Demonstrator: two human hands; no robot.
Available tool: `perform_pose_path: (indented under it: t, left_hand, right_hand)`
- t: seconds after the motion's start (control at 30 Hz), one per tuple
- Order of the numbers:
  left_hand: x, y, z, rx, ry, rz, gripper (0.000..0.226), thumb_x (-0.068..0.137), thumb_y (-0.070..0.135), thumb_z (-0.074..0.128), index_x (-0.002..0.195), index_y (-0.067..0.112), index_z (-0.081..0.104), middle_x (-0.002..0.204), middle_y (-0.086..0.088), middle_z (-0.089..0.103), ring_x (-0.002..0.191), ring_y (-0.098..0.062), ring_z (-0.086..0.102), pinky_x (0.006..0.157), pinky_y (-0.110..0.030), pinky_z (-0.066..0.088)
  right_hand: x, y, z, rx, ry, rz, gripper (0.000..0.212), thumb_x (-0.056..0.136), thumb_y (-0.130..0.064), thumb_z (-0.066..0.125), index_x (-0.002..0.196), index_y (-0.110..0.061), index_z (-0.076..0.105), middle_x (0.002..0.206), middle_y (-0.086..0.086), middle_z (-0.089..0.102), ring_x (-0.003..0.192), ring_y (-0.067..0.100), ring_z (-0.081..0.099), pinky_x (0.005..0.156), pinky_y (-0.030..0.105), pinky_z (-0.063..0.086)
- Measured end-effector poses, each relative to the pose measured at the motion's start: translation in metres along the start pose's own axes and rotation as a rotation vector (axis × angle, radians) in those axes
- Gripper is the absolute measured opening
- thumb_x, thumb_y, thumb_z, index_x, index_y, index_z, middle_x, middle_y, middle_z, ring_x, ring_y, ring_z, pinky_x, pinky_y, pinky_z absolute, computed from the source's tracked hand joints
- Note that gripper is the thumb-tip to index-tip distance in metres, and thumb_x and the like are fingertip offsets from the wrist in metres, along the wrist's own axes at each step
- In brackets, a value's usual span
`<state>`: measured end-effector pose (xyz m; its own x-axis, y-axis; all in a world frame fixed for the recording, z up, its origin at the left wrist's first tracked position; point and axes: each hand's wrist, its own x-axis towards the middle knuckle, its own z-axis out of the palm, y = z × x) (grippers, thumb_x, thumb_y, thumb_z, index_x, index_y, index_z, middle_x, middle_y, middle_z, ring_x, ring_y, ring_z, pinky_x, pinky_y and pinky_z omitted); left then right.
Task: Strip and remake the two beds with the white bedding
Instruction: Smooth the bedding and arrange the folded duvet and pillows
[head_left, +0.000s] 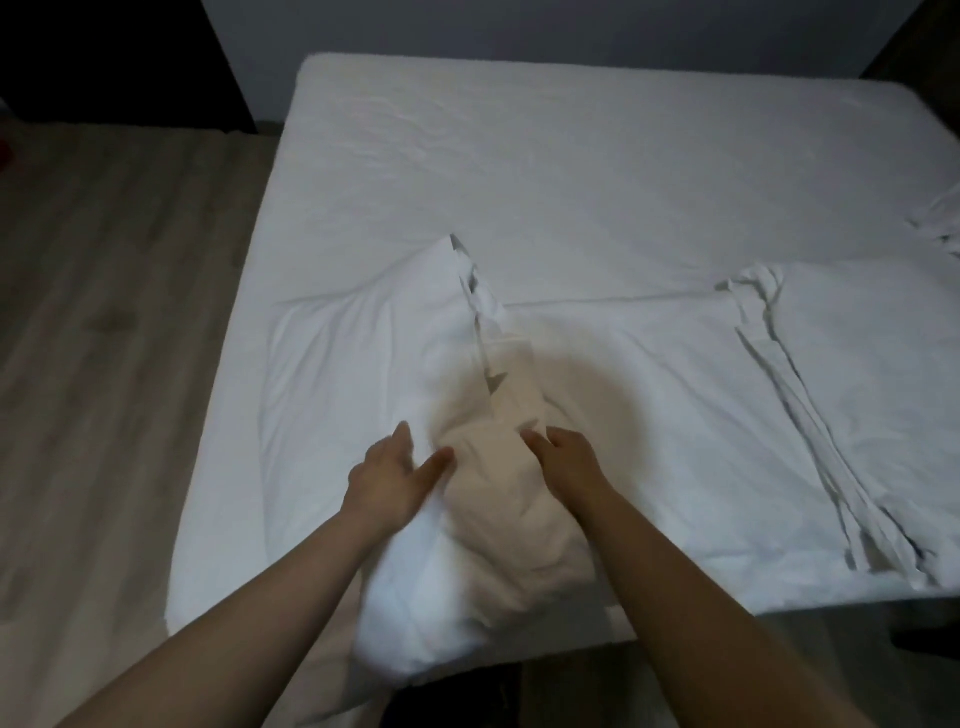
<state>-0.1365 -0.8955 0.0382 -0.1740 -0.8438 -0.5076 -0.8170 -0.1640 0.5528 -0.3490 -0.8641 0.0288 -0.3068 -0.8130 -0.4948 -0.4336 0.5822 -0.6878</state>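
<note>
The left hand (387, 483) is lying wide on the white pillowcase (332, 374). The right hand (566, 457) is gripping the cream pillow (498, 509). A folded sheet (831, 415) is lying farther right.

Bed (208, 519) fills ctr & right of frame, covered w/ a white sheet (571, 156), lightly creased. Wood-look floor (104, 312) runs down the left side. On the sheet, lower ctr: a flat white pillowcase (353, 364) w/ a cream pillow (498, 519) bunched at its near end, overhanging the bed's btm edge. Right of it, apart: a 2nd pillowcase (857, 415), flat, long folds along its left side. More white cloth (940, 223) at far right edge, cut off.
</note>
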Motion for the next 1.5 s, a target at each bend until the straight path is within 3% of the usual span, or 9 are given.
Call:
perform_pose_path:
  t: [0.13, 0.27, 0.37, 0.5, 0.63, 0.87, 1.13, 1.37, 1.5]
  left_hand:
    - [0.0, -0.002, 0.004, 0.043, -0.036, 0.022, 0.089, 0.083, 0.072, 0.044, 0.149, 0.016, 0.023, 0.147, -0.01, 0.037, 0.136, -0.03, 0.035, 0.111, -0.042, 0.03]
    - [-0.001, 0.014, 0.009, -0.026, 0.093, 0.161, 0.1, 0.073, 0.085, 0.032, 0.152, 0.029, 0.007, 0.158, -0.007, 0.02, 0.145, -0.027, 0.019, 0.117, -0.045, 0.021]
    - [0.005, 0.024, 0.014, 0.077, 0.02, 0.229, 0.108, 0.069, 0.089, 0.027, 0.153, 0.025, 0.008, 0.16, -0.004, 0.014, 0.146, -0.024, 0.016, 0.119, -0.038, 0.017]
    - [0.004, 0.018, 0.044, 0.219, -0.22, 0.133, 0.085, 0.086, 0.072, 0.033, 0.153, 0.026, 0.006, 0.161, -0.003, 0.002, 0.147, -0.03, 0.008, 0.118, -0.041, 0.016]
    - [0.005, 0.019, 0.052, 0.269, -0.275, 0.097, 0.071, 0.095, 0.058, 0.033, 0.153, 0.029, 0.006, 0.161, 0.003, -0.003, 0.148, -0.024, -0.001, 0.119, -0.04, 0.013]
    - [0.013, 0.028, 0.051, 0.292, -0.214, 0.111, 0.064, 0.097, 0.053, 0.035, 0.152, 0.027, 0.017, 0.161, 0.003, 0.005, 0.148, -0.023, 0.009, 0.118, -0.035, 0.007]
    - [0.0, 0.037, 0.045, 0.214, 0.212, 0.254, 0.078, 0.081, 0.07, 0.023, 0.146, 0.028, 0.036, 0.158, 0.003, 0.022, 0.146, -0.024, 0.016, 0.117, -0.04, 0.018]
    - [0.029, 0.025, 0.054, 0.524, -0.148, 0.025, 0.078, 0.09, 0.065, 0.036, 0.152, 0.03, 0.004, 0.16, 0.005, -0.01, 0.147, -0.028, -0.009, 0.114, -0.058, 0.014]
    - [0.037, 0.021, 0.057, 0.519, -0.17, -0.023, 0.078, 0.091, 0.064, 0.037, 0.152, 0.03, 0.003, 0.16, 0.006, -0.011, 0.147, -0.026, -0.01, 0.114, -0.058, 0.012]
  right_hand:
    - [-0.01, -0.016, -0.007, -0.034, 0.091, -0.253, 0.031, 0.098, -0.028, 0.051, 0.07, -0.016, 0.058, 0.07, 0.001, 0.059, 0.068, 0.017, 0.055, 0.061, 0.027, 0.034]
    - [0.0, -0.047, -0.031, -0.04, 0.237, -0.493, 0.038, 0.091, -0.036, 0.053, 0.056, -0.025, 0.042, 0.055, -0.009, 0.045, 0.054, 0.0, 0.047, 0.053, 0.017, 0.033]
    - [0.031, -0.034, -0.049, -0.152, 0.172, -0.327, 0.029, 0.085, -0.045, 0.049, 0.059, -0.031, 0.05, 0.061, -0.008, 0.054, 0.064, 0.013, 0.054, 0.061, 0.029, 0.038]
    - [0.041, 0.008, -0.053, -0.274, -0.014, 0.069, 0.063, 0.094, -0.047, 0.052, 0.14, -0.006, 0.042, 0.137, 0.017, 0.051, 0.125, 0.03, 0.049, 0.101, 0.035, 0.038]
    - [0.017, 0.021, -0.033, -0.248, -0.1, 0.013, 0.07, 0.089, -0.06, 0.05, 0.141, -0.015, 0.04, 0.138, 0.01, 0.049, 0.123, 0.027, 0.05, 0.099, 0.032, 0.039]
    - [0.004, 0.014, -0.02, -0.433, 0.044, -0.131, 0.065, 0.09, -0.062, 0.044, 0.136, -0.015, 0.042, 0.124, 0.007, 0.057, 0.11, 0.027, 0.059, 0.09, 0.034, 0.045]
    - [-0.009, 0.064, -0.065, -0.278, 0.124, -0.239, 0.046, 0.095, -0.048, 0.045, 0.055, -0.028, 0.036, 0.059, 0.0, 0.054, 0.064, 0.022, 0.054, 0.06, 0.03, 0.03]
    - [0.017, 0.076, -0.049, -0.441, -0.061, 0.001, 0.038, 0.085, -0.061, 0.053, 0.079, -0.023, 0.055, 0.113, 0.012, 0.055, 0.11, 0.032, 0.052, 0.088, 0.035, 0.041]
    - [0.037, 0.05, -0.03, -0.341, -0.11, 0.112, 0.125, 0.055, -0.091, 0.049, 0.151, -0.022, 0.01, 0.156, 0.011, 0.019, 0.143, 0.033, 0.02, 0.114, 0.052, 0.023]
